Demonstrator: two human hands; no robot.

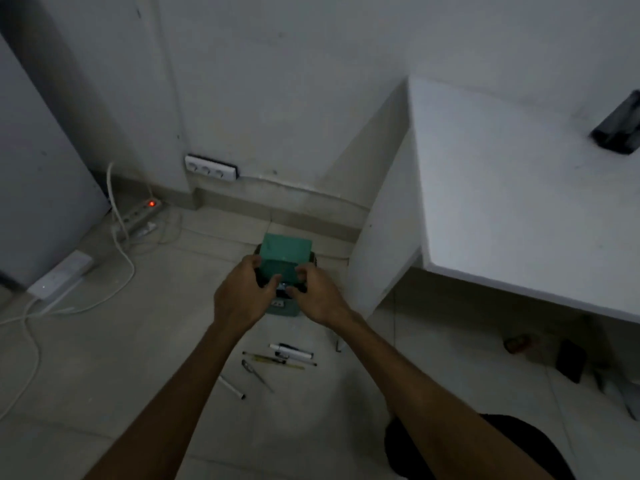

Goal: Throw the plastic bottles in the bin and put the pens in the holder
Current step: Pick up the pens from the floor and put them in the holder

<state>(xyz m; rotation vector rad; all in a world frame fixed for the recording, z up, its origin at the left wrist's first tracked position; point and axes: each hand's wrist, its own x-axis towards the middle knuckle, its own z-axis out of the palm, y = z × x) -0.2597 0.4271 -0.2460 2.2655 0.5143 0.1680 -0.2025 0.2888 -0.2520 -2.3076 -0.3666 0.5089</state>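
Observation:
A green bin point(282, 308) stands on the floor by the wall, its green swing lid point(285, 254) tilted. My left hand point(242, 292) grips the bin's dark rim on the left side. My right hand point(318, 296) has its fingers curled at the lid's front edge, thumb below. Something small and shiny point(282, 285) shows between the two hands; what it is cannot be told. Several pens and a white marker point(292, 353) lie on the tiles just in front of the bin. One more pen point(258, 370) and a white one point(232, 388) lie slightly nearer. No holder is visible.
A white desk point(519, 202) juts in at right with a black object point(620, 129) on it. Dark items point(571, 358) lie under the desk. A power strip with a red light point(151, 203), white cables point(121, 258) and a wall socket point(211, 168) are at left.

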